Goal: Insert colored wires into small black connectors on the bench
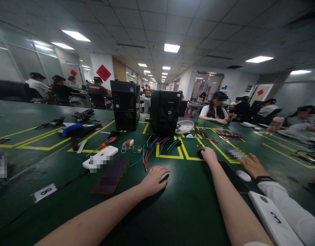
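Note:
My left hand rests low over the green table, fingers curled round a small rounded thing with a pale edge; its kind is unclear. Just beyond it lie loose red, blue, green and yellow wires. Reaching further forward, my right hand has its fingers closed in a pinch. A tiny coloured tip shows at them, too small to name. Beside those fingertips is a small black thing. Left of the wires are eyeglasses and a red-handled screwdriver.
Two black computer towers stand ahead, with a white basket alongside. A phone and a white power bank lie left. At right, another person's hand is near a blurred phone, a white disc and a white numbered box.

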Available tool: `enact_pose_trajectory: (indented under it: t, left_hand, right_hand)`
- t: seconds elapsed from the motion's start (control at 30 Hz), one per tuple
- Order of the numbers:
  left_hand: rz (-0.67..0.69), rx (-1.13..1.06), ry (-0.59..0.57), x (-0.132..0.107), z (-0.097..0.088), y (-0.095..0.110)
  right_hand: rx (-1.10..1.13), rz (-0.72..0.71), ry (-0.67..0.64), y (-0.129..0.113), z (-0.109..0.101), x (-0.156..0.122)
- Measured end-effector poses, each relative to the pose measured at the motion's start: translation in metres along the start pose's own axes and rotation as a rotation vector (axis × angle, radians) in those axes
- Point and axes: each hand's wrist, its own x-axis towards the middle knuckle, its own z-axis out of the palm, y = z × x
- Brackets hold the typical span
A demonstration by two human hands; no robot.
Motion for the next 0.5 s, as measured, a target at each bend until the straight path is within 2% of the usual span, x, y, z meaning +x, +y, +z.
enact_pose_trajectory:
  t: [0.37, 0.5]
  left_hand:
    - [0.013, 0.017, 0.013, 0.001, 0.002, 0.0]
    - [0.014, 0.018, 0.009, 0.0, 0.001, 0.0]
  right_hand:
    - [-0.022, 0.075, -0.108, -0.022, -0.002, -0.008]
    - [0.035, 0.088, -0.131, -0.019, -0.009, -0.007]
